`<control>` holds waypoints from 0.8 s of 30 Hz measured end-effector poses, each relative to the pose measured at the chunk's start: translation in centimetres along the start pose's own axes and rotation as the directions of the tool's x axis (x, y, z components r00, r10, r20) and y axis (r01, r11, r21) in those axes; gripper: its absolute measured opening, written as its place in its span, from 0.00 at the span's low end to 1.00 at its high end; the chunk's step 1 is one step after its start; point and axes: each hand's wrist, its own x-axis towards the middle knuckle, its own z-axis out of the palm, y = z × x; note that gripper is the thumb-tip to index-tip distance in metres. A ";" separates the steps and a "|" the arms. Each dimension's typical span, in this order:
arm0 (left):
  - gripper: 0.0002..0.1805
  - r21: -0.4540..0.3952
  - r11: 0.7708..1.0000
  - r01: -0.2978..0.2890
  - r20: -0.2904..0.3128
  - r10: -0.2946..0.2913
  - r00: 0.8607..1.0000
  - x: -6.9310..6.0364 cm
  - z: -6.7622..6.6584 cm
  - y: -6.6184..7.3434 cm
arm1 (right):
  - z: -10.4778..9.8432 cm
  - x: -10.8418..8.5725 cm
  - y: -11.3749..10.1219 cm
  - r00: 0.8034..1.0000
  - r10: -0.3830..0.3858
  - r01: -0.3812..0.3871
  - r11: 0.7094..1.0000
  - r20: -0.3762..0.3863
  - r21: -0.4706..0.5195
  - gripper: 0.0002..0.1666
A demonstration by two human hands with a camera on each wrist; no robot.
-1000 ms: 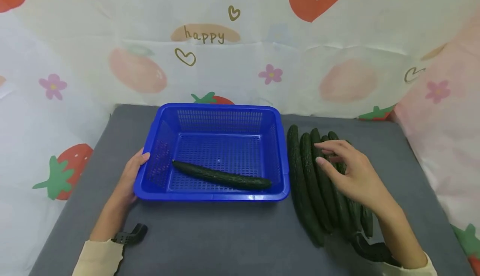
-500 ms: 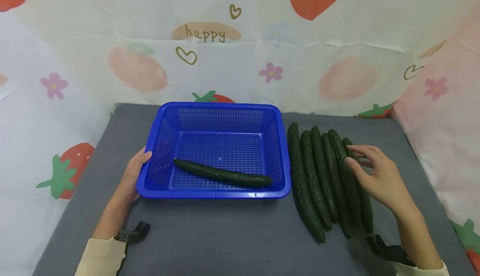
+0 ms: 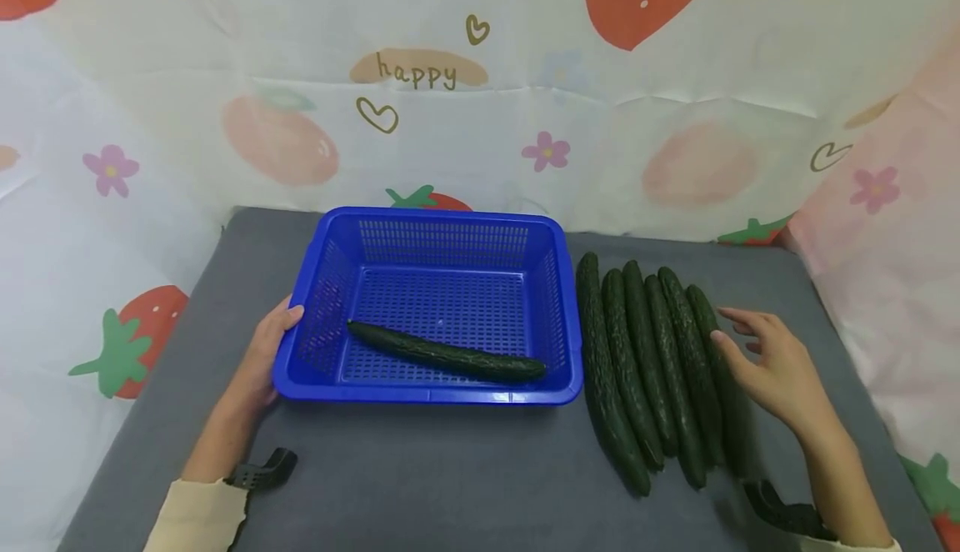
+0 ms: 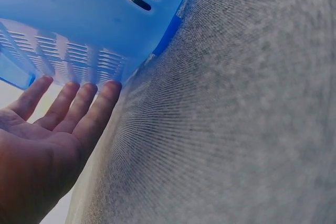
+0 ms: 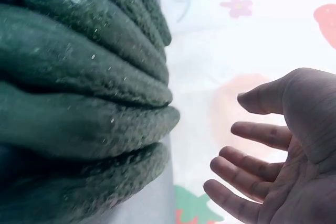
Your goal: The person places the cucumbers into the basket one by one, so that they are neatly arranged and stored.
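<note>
A blue plastic basket [image 3: 427, 392] with slotted walls stands on the table, a dark green cucumber [image 3: 446, 353] lying slantwise on its floor. At the basket's left side my left hand [image 3: 266, 343] holds the rim, thumb tip over the edge; in the left wrist view the other fingers [image 4: 86, 111] reach against the outer wall. Several more cucumbers [image 3: 633, 368] lie side by side right of the basket. Just beyond the rightmost one hovers my right hand [image 3: 776, 368], fingers loosely bent and holding nothing. The right wrist view shows space between that hand and the cucumber tips [image 5: 157, 124].
A grey cloth [image 3: 420, 477] covers the table. Behind and at both sides hangs a pale curtain [image 3: 465, 143] printed with strawberries, flowers and hearts. Each wrist wears a black strap mount [image 3: 262, 469].
My right hand has moved rightward from above the row of cucumbers to its right edge, uncovering more of them. The left hand stays at the basket, which has hardly shifted.
</note>
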 end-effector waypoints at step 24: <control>0.34 0.023 1.000 0.013 -0.009 -0.013 1.000 0.0 0.1 0.1 | 1.0 -0.9 3.0 0.987 0.105 -0.093 0.991 0.122 -0.099 0.35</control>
